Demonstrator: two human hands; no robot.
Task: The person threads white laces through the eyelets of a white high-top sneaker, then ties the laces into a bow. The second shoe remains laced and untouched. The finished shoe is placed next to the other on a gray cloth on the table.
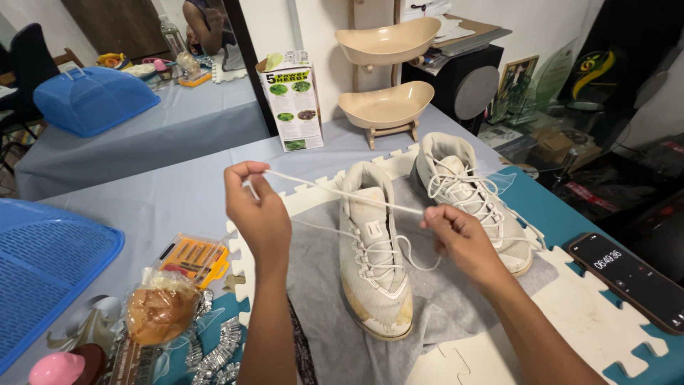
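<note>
Head view, near to far. A wrapped bun (161,308) and a yellow tool set (191,257) lie at lower left; a black phone (630,279) lies at lower right. The left hand (258,214) and right hand (459,239) each pinch one end of a white shoelace (342,192), stretched taut between them above the near shoe (372,253). This shoe rests on a grey cloth (442,299) beside a second shoe (470,196). Beyond stand a carton (292,100) and two beige bowls (386,105).
</note>
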